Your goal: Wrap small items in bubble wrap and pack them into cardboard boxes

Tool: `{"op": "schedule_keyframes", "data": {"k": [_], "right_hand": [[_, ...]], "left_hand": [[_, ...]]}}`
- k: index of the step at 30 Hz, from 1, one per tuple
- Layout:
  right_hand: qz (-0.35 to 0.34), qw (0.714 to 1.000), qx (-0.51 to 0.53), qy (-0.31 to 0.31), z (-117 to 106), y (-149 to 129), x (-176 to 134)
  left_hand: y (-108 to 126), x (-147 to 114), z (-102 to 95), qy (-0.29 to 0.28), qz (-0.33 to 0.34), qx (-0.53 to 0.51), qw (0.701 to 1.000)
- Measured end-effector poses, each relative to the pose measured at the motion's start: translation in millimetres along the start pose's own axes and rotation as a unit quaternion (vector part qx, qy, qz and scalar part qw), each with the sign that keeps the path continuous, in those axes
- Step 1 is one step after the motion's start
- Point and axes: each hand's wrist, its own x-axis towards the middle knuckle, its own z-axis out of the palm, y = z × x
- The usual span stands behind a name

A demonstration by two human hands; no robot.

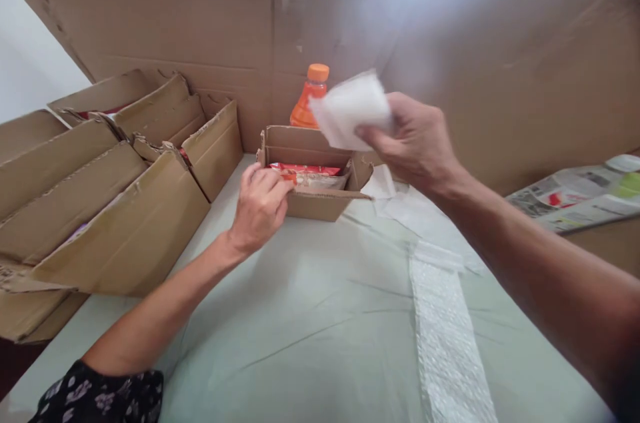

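A small open cardboard box [315, 208] stands in the middle, with red and whitish packets [310, 173] lying inside. My left hand [263, 203] is closed over the left front corner of this box, its fingertips reaching past the rim; whether they also touch a packet I cannot tell. Up to the right, my right hand [413, 136] pinches a folded piece of white wrapping [355, 109], blurred at its edges, in the air above the box's right side. Behind the box an orange bottle [304, 106] with an orange cap stands upright, partly covered by the wrapping.
Several cardboard boxes [115, 229] fill the left side, some with packets inside. A tall cardboard panel [200, 23] rises at the back. On the right lie a strip of bubble wrap [445, 329], loose white sheets [420, 213] and printed plastic packaging [575, 193]. A pale green cover [310, 329] spreads over the table.
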Motion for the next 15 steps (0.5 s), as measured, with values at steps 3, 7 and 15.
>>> {"op": "schedule_keyframes", "data": {"k": [3, 7, 15], "right_hand": [[-0.033, 0.977, -0.047, -0.207, 33.2, 1.2, 20.4], [-0.042, 0.872, -0.044, -0.486, 70.4, 0.8, 27.1], [-0.051, 0.856, -0.116, -0.501, 89.3, 8.1, 53.3]], "left_hand": [[3.9, -16.5, 2.6, 0.029, 0.013, -0.015, 0.999], [2.9, -14.5, -0.4, 0.025, -0.012, -0.056, 0.998], [-4.5, -3.7, 1.0, 0.015, -0.028, -0.067, 0.997]]}}
